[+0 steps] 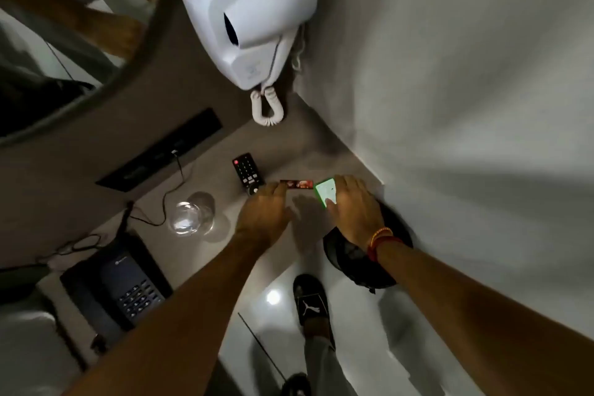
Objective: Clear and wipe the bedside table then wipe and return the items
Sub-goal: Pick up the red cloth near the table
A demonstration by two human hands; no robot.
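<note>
Reaching over the bedside table (205,254), the left hand (263,215) touches a red packet (297,184) with loose fingers, while the right hand (353,206) pinches a green card (325,190).

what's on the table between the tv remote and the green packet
A small dark red packet lies between the remote and the green packet, seen in the head view. The left hand touches its near end.

A white wall-mounted hair dryer (254,13) is hanging on the pale wall (466,74) beside a round mirror (64,42). The glossy white floor (360,331) is reflecting a ceiling light, and the room is lying dim.
</note>
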